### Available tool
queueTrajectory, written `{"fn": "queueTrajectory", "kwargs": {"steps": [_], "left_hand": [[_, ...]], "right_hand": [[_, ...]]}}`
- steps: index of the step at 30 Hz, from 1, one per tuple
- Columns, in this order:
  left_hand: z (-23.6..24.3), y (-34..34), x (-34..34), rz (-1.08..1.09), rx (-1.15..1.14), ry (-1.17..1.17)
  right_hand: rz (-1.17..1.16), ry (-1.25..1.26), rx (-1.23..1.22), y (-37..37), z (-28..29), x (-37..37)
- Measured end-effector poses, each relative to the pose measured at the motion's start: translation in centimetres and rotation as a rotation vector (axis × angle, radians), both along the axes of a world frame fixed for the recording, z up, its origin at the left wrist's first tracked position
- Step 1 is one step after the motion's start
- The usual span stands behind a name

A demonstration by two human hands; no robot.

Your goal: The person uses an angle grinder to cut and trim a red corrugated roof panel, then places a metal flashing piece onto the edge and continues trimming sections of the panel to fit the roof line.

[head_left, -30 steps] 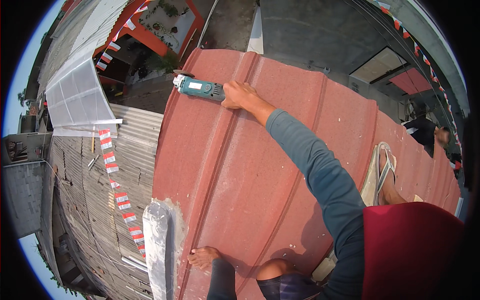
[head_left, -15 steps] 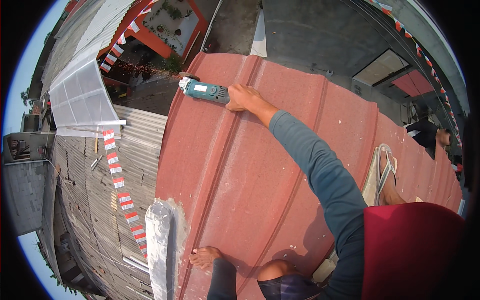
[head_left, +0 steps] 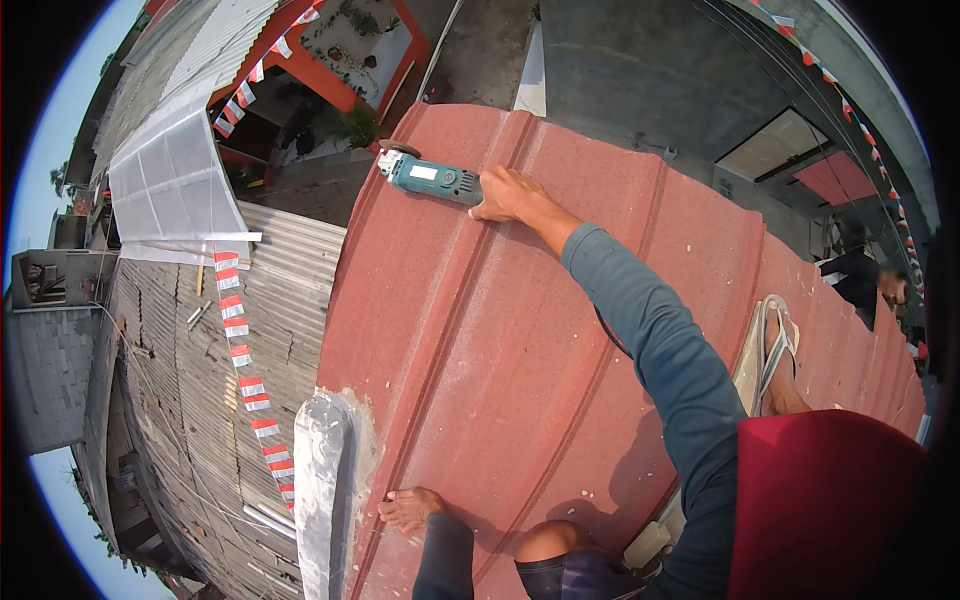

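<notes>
Head view: the angle grinder [head_left: 430, 178] is out near the upper left corner of the red roof sheet [head_left: 520, 330], head end toward the sheet's left edge, body low over the surface. The right hand [head_left: 508, 195] is wrapped round the rear of the body, gripping alone, arm well extended. The left hand [head_left: 412, 510] holds nothing: spread on the sheet near its lower left side, well apart from the tool. Reads as a brace.

Step in hand, as judged: grinder work at the sheet's edge, with the disc [head_left: 400, 147] positioned there. No sparks visible (can't tell if it's spinning, or if it touches the edge; the angle hides that).

Next move, if work goes on along that edge, calls for a firm wrist, the disc in line with the edge, light feed. Long reach plus one-handed hold leaves little margin against kickback, so a shift closer would help. The dark line [head_left: 612, 335] beside the sleeve [head_left: 640, 310] could be the power cord; worth routing clear of the disc. Footing matters too: the sandalled foot [head_left: 778, 350] is over on the right, and loose crumbs lie about on the sheet.
</notes>
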State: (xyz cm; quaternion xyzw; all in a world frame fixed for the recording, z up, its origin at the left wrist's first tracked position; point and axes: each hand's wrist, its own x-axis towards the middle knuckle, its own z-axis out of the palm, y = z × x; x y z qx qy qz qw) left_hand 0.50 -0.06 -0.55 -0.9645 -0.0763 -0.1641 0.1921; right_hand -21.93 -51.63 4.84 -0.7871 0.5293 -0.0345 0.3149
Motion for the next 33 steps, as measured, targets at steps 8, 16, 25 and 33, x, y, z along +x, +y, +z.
{"fn": "queueTrajectory", "kwargs": {"steps": [8,16,25,33], "left_hand": [[0.6,0.1,0.2,0.025,0.001,0.017],[1.3,-0.5,-0.5,0.012,-0.007,0.029],[2.2,-1.1,-1.3,-0.015,-0.043,0.018],[1.8,-1.1,-0.9,-0.031,-0.051,0.034]], "right_hand": [[-0.081,-0.116,0.007,2.7,1.6,-2.1],[-0.243,-0.119,-0.192,8.5,7.1,-10.0],[0.084,-0.254,-0.353,21.9,6.0,-13.3],[0.392,-0.102,-0.376,25.5,2.6,-14.1]]}}
